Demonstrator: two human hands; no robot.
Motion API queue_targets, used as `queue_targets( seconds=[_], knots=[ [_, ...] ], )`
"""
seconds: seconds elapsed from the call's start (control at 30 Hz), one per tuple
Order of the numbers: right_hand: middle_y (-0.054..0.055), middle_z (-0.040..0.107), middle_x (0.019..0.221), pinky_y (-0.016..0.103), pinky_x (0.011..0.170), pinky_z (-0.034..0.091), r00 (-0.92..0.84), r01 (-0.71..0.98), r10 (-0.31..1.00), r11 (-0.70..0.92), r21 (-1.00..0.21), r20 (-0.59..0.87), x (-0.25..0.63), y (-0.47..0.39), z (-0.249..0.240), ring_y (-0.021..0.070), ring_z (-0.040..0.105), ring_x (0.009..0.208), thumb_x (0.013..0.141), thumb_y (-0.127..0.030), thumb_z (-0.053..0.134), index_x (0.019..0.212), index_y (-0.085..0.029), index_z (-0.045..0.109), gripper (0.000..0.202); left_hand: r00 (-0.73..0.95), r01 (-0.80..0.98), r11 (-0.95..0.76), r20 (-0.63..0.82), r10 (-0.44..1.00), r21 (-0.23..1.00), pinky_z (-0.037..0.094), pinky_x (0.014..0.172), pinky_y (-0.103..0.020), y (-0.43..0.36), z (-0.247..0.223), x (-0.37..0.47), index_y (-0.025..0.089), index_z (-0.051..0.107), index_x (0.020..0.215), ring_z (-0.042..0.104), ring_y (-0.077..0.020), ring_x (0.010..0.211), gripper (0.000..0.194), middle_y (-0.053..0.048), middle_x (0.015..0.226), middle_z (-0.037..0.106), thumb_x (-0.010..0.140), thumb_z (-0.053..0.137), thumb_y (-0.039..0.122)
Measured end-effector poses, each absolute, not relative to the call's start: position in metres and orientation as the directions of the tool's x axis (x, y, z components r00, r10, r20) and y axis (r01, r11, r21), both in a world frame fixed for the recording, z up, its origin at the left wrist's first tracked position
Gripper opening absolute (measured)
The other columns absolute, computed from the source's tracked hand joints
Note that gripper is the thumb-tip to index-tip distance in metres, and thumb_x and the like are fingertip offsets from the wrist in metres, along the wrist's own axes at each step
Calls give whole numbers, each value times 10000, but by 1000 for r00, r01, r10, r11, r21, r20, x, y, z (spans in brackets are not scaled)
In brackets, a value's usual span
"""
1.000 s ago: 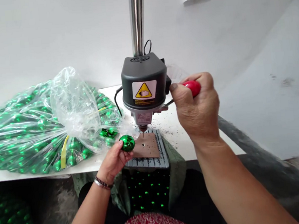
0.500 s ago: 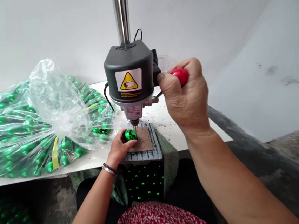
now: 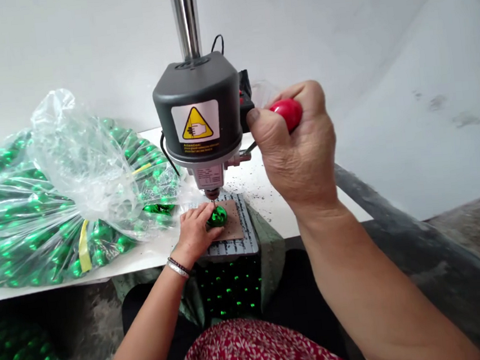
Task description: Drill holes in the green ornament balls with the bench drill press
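Observation:
My left hand (image 3: 196, 228) grips a shiny green ball (image 3: 217, 216) between thumb and fingers. The ball sits on a brown board (image 3: 233, 226) over the grey base plate (image 3: 249, 241) of a drill press (image 3: 199, 107). Directly above the ball is the thin drill bit (image 3: 214, 203); I cannot tell whether its tip touches. My right hand (image 3: 300, 146) is wrapped round the red knob (image 3: 288, 113) of the press lever, at the right side of the machine. Dark shavings lie on the plate and around it.
A large clear plastic bag (image 3: 23, 223) of green balls covers the left of the white table (image 3: 277, 216). Below the table's front edge are more green balls (image 3: 229, 288) in a cloth-edged space, and another bag of balls (image 3: 19, 359) at lower left. A metal column (image 3: 185, 21) rises behind.
My left hand has moved the green ball right, under the drill bit. My right hand has stayed closed on the red knob. The view has shifted slightly.

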State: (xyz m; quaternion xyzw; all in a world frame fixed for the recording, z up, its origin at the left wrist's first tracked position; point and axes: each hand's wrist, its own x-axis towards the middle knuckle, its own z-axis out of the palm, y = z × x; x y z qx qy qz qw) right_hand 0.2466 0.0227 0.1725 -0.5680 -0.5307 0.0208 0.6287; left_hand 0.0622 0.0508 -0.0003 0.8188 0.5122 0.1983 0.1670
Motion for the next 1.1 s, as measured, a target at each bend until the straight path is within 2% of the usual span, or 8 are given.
queue_targets(
  seconds=[0.13,0.23,0.33,0.5,0.73,0.83,1.0,1.1],
  knots=[
    [-41,597,825,252,697,545,431,593,624,349,-726,652,249,24,171,98,614,741,944,-415,613,901,-258,502,197,390,702,-413,172,904,580,466,1075,-457,50,-6,65,262,677,1378,672,-316,1240,491,-83,1370,751,903,776,335],
    [-7,623,883,281,755,564,413,648,613,322,-690,674,251,24,169,139,668,882,961,-464,609,918,-257,521,229,327,665,-360,179,928,654,500,1025,-435,49,-11,69,254,700,1324,708,-304,1142,481,-72,1257,786,860,811,315],
    [5,611,862,285,794,562,425,640,591,340,-689,686,250,25,169,150,655,920,953,-412,642,896,-252,506,218,261,653,-318,189,947,687,506,1021,-438,47,-15,72,256,713,1306,713,-304,1111,513,-67,1207,797,813,853,282],
    [-14,556,786,292,764,534,435,595,569,399,-697,697,249,25,169,139,575,800,928,-343,656,864,-260,461,221,213,655,-291,199,957,698,488,1053,-460,44,-20,74,259,718,1320,693,-316,1133,554,-72,1176,796,792,884,281],
    [-11,532,732,279,654,466,434,644,563,351,-679,703,249,20,171,129,480,698,888,-306,631,802,-266,434,219,209,660,-285,195,958,695,485,1041,-443,43,-19,75,254,725,1316,686,-305,1097,530,-67,1110,793,813,881,306],
    [-21,536,690,279,620,451,441,671,538,333,-662,718,248,14,165,118,448,640,860,-315,615,768,-264,458,190,215,663,-291,197,957,690,491,1031,-436,42,-19,74,251,724,1318,685,-303,1103,530,-66,1109,793,815,881,310],
    [-71,511,586,262,547,423,397,699,439,424,-576,806,249,7,152,97,415,530,778,-324,601,733,-260,501,127,208,672,-302,218,953,676,499,1032,-425,42,-20,74,266,723,1310,689,-286,1095,520,-50,1120,795,816,882,304],
    [-81,485,554,260,540,414,375,710,469,409,-573,800,251,4,148,95,401,512,760,-282,600,712,-260,503,110,209,682,-305,222,952,665,501,1034,-432,43,-20,75,261,722,1311,691,-291,1102,520,-55,1134,798,818,882,303]
  ],
)
